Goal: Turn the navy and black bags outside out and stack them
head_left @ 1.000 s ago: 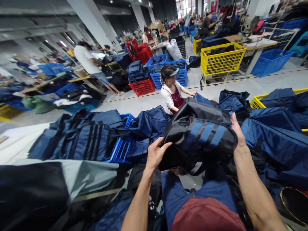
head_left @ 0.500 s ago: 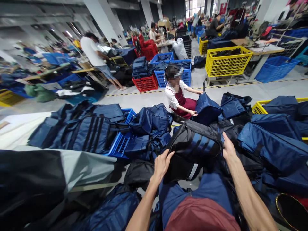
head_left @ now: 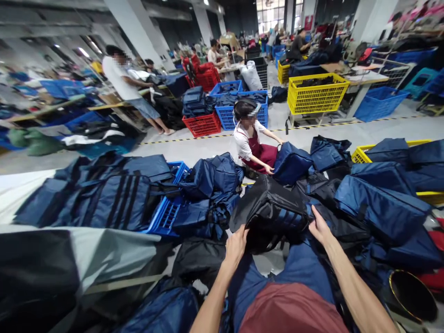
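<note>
Lower centre of the frame: a black bag [head_left: 274, 208] with blue stripes on its front, held up between two bare hands above the wearer's lap. Left hand [head_left: 236, 245] pinches the bag's near left edge, fingers over the rim. Right hand [head_left: 319, 225] at the bag's right end, fingers curled against its edge; whether they close on fabric, cannot tell.

Just beyond the bag, a seated person in a maroon apron [head_left: 255, 144] has both hands at an upright navy bag [head_left: 292, 163]. Left of centre, a blue crate [head_left: 169, 215], with a spread of navy bags [head_left: 100, 196] beside and over it. Right side: large blue bags [head_left: 381, 199] heaped, a yellow crate [head_left: 360, 155] behind them. Lower right corner, a dark round opening with a gold rim [head_left: 412, 296]. Lower left, black and grey sheeting [head_left: 118, 254].
</note>
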### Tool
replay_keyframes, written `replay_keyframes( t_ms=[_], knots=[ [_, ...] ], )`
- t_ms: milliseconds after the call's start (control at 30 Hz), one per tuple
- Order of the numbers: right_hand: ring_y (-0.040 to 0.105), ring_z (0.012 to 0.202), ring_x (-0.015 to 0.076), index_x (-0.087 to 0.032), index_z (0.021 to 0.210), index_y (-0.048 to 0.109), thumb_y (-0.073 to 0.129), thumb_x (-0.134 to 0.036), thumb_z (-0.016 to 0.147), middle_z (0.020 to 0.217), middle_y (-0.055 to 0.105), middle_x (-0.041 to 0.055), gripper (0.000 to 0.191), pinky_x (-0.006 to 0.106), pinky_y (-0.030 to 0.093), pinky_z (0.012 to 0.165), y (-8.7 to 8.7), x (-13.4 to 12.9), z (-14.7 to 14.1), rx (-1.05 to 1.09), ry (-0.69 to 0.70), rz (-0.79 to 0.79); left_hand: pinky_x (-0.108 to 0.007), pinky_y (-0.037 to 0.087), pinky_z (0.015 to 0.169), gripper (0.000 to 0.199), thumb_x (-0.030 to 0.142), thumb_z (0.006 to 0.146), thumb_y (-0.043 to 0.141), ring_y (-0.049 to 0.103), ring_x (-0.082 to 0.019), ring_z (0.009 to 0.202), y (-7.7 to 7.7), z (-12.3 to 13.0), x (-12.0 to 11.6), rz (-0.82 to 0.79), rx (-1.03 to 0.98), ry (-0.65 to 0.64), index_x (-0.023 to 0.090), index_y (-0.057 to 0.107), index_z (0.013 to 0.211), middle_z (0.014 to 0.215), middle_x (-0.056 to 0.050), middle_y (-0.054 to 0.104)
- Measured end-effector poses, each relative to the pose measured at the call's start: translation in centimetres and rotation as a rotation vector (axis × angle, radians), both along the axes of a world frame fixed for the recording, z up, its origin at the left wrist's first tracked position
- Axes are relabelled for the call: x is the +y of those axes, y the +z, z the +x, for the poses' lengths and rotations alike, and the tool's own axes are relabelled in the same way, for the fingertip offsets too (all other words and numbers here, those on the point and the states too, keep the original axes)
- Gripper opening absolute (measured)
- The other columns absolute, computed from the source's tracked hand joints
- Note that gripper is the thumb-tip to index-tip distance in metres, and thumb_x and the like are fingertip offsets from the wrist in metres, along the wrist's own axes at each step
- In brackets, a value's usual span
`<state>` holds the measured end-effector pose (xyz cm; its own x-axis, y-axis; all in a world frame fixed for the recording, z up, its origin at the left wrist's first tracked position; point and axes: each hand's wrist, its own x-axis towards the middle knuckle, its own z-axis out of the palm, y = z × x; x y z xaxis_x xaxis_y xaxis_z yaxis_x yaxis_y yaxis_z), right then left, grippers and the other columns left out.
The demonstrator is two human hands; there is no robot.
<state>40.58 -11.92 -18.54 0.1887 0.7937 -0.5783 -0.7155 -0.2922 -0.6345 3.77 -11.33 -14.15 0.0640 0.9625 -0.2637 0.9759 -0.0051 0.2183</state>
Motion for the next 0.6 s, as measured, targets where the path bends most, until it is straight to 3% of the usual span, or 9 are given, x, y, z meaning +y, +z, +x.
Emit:
replay_keyframes(
  t_ms=[100,200,333,400,467,533,600],
  knots=[
    [0.079,0.119,0.0288,-0.021,0.095,0.082,0.083,-0.041,0.086,0.100,0.085,0.0099,0.022,0.035,0.066,0.102,3.5,-0.5,0.0,0.107,-0.014,0.097,-0.027,0.035,0.067,0.029,0.039,0.115,0.050,0.077,-0.022,0.081,1.4,-0.1,0.6,0.063,-0.021,0.017,0.022,0.073,0.121,0.093,-0.010,0.082],
    [0.078,0.121,0.0270,-0.021,0.087,0.079,0.089,-0.028,0.077,0.099,0.085,0.0058,0.015,0.034,0.062,0.110,9.1,1.2,-0.7,0.056,-0.144,0.278,-0.027,0.030,0.065,0.031,0.044,0.114,0.053,0.068,-0.019,0.070,4.9,0.1,1.8,0.241,-0.069,0.100,0.022,0.074,0.106,0.080,-0.006,0.077],
    [0.072,0.132,0.0253,-0.020,0.093,0.078,0.086,-0.031,0.085,0.106,0.085,0.0027,0.016,0.040,0.057,0.119,19.9,3.6,0.0,-0.055,-0.193,0.563,-0.028,0.036,0.069,0.033,0.048,0.110,0.056,0.065,-0.020,0.079,13.1,0.7,3.9,0.681,-0.266,0.148,0.022,0.075,0.107,0.089,-0.006,0.076],
    [0.065,0.143,0.0237,-0.017,0.101,0.077,0.076,-0.027,0.096,0.112,0.084,0.0002,0.011,0.044,0.050,0.124,26.1,3.3,1.1,-0.239,-0.248,0.762,-0.030,0.044,0.077,0.038,0.053,0.108,0.059,0.067,-0.022,0.090,17.8,1.3,4.6,0.853,-0.380,0.108,0.020,0.076,0.114,0.100,-0.008,0.077],
    [0.054,0.153,0.0233,-0.015,0.105,0.076,0.067,-0.019,0.101,0.113,0.084,-0.0007,0.011,0.047,0.042,0.129,31.7,1.8,2.8,-0.505,-0.310,0.938,-0.034,0.051,0.086,0.048,0.060,0.107,0.057,0.068,-0.024,0.097,21.8,2.2,4.5,0.922,-0.468,0.033,0.019,0.076,0.124,0.106,-0.008,0.076],
    [0.044,0.159,0.0230,-0.021,0.100,0.076,0.067,-0.018,0.103,0.111,0.084,-0.0081,0.010,0.043,0.039,0.131,35.9,-0.5,4.9,-0.685,-0.398,1.057,-0.039,0.055,0.097,0.063,0.070,0.106,0.051,0.070,-0.026,0.105,24.7,3.3,3.5,0.996,-0.542,-0.041,0.020,0.073,0.137,0.117,-0.008,0.076],
    [0.032,0.164,0.0217,-0.028,0.098,0.076,0.063,-0.018,0.107,0.113,0.082,-0.0168,0.019,0.036,0.039,0.130,38.2,-3.2,7.1,-0.810,-0.445,1.091,-0.045,0.054,0.109,0.076,0.079,0.102,0.053,0.070,-0.030,0.119,26.4,4.4,1.8,1.042,-0.613,-0.087,0.022,0.067,0.150,0.134,-0.009,0.073]
  ],
)
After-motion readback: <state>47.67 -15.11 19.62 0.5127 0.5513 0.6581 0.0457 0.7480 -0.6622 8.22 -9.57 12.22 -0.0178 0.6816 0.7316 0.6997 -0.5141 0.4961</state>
